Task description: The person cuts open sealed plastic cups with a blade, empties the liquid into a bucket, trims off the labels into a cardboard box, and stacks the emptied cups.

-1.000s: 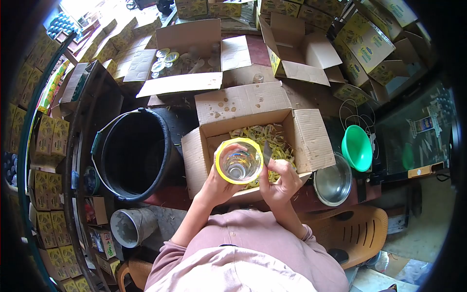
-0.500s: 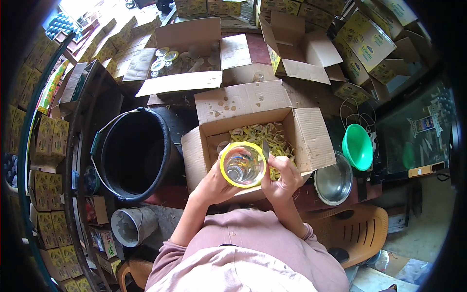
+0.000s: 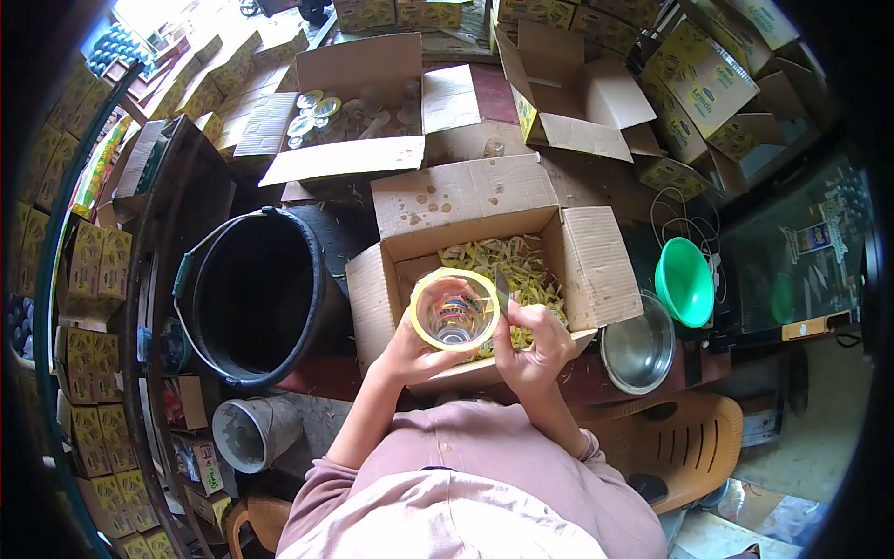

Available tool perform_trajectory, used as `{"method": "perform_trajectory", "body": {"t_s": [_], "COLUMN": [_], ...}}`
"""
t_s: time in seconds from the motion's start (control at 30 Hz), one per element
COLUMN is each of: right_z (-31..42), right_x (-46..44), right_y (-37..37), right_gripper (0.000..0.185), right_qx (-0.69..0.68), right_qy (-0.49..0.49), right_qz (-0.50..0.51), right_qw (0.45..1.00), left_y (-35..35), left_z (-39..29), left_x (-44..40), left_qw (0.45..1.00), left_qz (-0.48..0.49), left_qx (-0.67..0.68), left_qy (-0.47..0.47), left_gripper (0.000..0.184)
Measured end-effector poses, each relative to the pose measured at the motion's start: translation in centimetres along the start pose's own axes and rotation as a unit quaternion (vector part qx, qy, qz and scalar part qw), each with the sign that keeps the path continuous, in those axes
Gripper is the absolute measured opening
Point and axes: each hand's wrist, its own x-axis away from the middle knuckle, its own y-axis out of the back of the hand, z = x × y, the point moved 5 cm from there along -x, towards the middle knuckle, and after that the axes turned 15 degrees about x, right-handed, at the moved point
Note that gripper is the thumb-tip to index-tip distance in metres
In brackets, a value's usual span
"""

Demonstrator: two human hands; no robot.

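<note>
A clear cup with a yellow rim [image 3: 454,333] is held mouth up, over the near side of an open cardboard box [image 3: 466,198]. My left hand [image 3: 410,349] wraps round the cup's left side. Against the right side of the rim, my right hand [image 3: 535,345] pinches a thin dark blade [image 3: 503,287] that points up. Yellow strips and scraps [image 3: 521,270] cover much of the box's floor.
Left of the box stands a large black bucket [image 3: 256,298], with a grey bucket [image 3: 251,435] below it. A green bowl [image 3: 684,282] and a metal bowl [image 3: 639,349] are at the right. Behind, a carton [image 3: 358,65] holds several cups beside another open carton [image 3: 582,88].
The cup has shifted slightly left and tilted a little in my left hand. My right hand and the blade have moved slightly left with it.
</note>
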Motion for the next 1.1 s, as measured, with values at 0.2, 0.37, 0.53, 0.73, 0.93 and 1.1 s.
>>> {"method": "perform_trajectory", "body": {"t_s": [0.2,0.37,0.53,0.73,0.93,1.1], "right_z": [-0.5,-0.6,-0.7,-0.5,-0.2,0.0], "right_x": [-0.5,-0.7,-0.7,-0.4,0.4,0.5], "right_y": [0.1,0.1,-0.1,0.0,0.5,0.4], "right_gripper": [0.023,0.028,0.030,0.023,0.020,0.021], "right_qx": [-0.004,-0.004,-0.003,-0.008,0.020,0.029], "right_qy": [0.019,0.025,0.028,-0.011,-0.013,0.004], "right_qz": [0.006,0.023,0.044,0.020,0.001,-0.003], "right_qw": [1.000,0.999,0.999,1.000,1.000,1.000], "left_y": [-0.4,-0.3,-0.3,0.1,0.6,0.8], "left_z": [-0.7,-0.3,-0.2,1.1,0.3,0.1], "left_x": [-0.4,-0.6,-1.0,-0.4,-0.9,-1.0], "left_qw": [0.999,0.997,0.993,0.990,0.995,0.998], "left_qz": [0.036,0.062,0.097,0.025,0.012,0.008], "left_qx": [-0.032,-0.014,0.004,0.118,0.081,0.044], "left_qy": [0.016,0.036,0.060,0.078,0.054,0.034], "left_gripper": [0.067,0.066,0.068,0.074,0.075,0.074]}}
